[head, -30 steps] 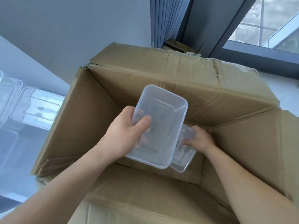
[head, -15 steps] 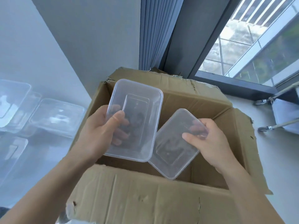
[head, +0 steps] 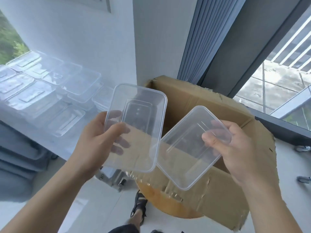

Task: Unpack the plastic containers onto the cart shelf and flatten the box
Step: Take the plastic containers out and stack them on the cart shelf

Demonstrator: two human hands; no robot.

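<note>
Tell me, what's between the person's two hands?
Only two clear tubs, in the head view: the left container in the left hand and the right container in the right hand, their corners overlapping in front of the box.

Containers (head: 50,91) on shelf (head: 55,145), left of box (head: 223,195)

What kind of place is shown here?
Likely an indoor room by a large window: a grey curtain hangs beside it, and a cart shelf holds clear plastic containers.
</note>
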